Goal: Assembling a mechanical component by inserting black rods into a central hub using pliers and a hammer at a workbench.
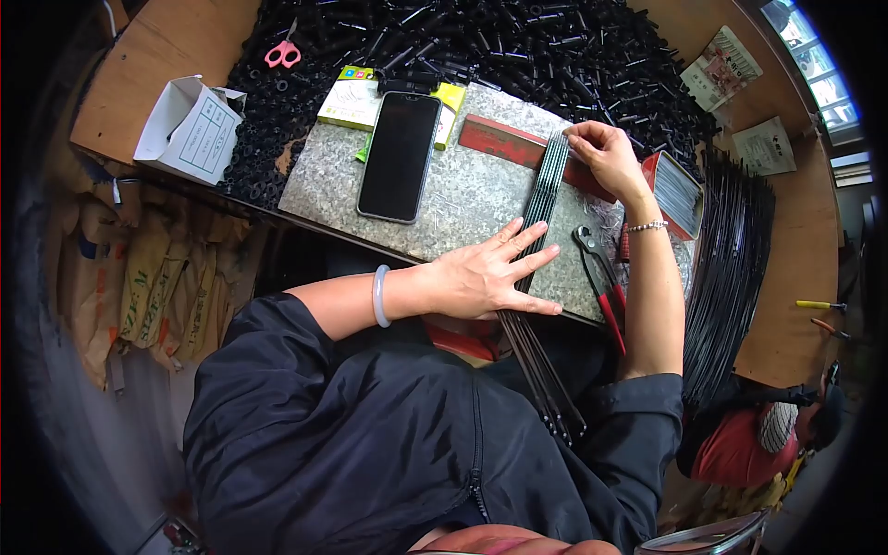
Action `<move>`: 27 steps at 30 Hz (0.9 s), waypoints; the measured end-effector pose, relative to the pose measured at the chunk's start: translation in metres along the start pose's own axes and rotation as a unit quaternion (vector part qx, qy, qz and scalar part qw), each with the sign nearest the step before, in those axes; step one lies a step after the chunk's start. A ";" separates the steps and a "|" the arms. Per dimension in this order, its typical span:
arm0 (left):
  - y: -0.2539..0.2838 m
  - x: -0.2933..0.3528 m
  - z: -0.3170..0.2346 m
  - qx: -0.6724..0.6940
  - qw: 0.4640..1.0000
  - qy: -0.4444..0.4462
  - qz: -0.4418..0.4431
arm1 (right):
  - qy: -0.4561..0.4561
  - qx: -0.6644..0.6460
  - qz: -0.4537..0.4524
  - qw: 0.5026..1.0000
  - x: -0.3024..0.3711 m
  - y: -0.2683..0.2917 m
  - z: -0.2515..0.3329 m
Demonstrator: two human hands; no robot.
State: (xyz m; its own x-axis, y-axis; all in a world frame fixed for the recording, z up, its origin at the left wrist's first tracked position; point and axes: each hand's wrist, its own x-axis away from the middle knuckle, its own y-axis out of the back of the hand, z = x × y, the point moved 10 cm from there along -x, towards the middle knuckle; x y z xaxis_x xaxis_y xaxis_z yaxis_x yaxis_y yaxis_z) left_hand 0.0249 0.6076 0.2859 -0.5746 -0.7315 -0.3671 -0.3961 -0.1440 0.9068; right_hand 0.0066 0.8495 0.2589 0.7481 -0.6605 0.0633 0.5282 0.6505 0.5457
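Observation:
Fanned slightly across the speckled stone slab (319,190) lies a bundle of thin black rods (548,180), its near ends hanging past the edge over my lap. My left hand (476,273) rests flat on the bundle with fingers spread. At the rods' far ends, my right hand (606,159) has thumb and fingertips pinched together; what they hold is too small to make out. Under the rods' far part runs a worn red bar (499,139). Red-handled pliers (601,277) lie right of the bundle. A red open box (652,171) of thin silvery pieces stands beyond my right wrist.
A black phone (400,157) leans against a yellow-green box (350,102). Black tubular parts (518,46) heap up behind, with pink scissors (285,53) at left. A white carton (190,139) sits far left. Long black rods (735,268) stack at right, near another person (749,453).

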 end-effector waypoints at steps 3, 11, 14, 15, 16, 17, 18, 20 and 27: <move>-0.001 0.000 0.000 -0.003 1.000 -0.002 0.001 | -0.010 0.012 0.012 1.000 -0.001 -0.002 0.002; 0.003 0.002 -0.001 -0.006 1.000 0.006 -0.008 | 0.138 0.193 -0.233 0.943 0.033 0.060 0.048; 0.010 0.005 -0.003 0.063 0.998 0.015 0.007 | 0.004 0.292 -0.225 0.930 0.068 0.119 0.016; 0.012 0.007 -0.002 0.094 0.995 0.024 -0.016 | -0.031 0.330 -0.200 0.922 0.080 0.128 0.001; 0.015 0.008 -0.002 0.125 0.991 0.033 -0.038 | -0.068 0.365 -0.173 0.912 0.088 0.132 -0.016; 0.024 0.007 -0.006 0.152 0.986 0.033 -0.063 | -0.043 0.367 -0.178 0.912 0.092 0.133 -0.020; 0.031 0.002 -0.012 0.153 0.986 0.028 -0.060 | -0.047 0.366 -0.182 0.911 0.095 0.136 -0.027; 0.058 -0.007 -0.025 0.275 0.957 0.009 -0.094 | 0.034 0.400 -0.214 0.890 0.098 0.134 -0.016; 0.120 -0.031 -0.054 0.333 0.938 -0.029 -0.089 | 0.114 0.361 -0.363 0.851 0.143 0.148 0.038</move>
State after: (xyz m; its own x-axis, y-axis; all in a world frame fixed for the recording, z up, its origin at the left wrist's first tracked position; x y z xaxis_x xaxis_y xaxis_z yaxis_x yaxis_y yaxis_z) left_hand 0.0338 0.5770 0.4177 -0.4874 -0.6953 -0.5283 -0.8379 0.2022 0.5070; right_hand 0.1764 0.8372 0.3801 0.4313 -0.6467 -0.6291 0.5617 -0.3532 0.7481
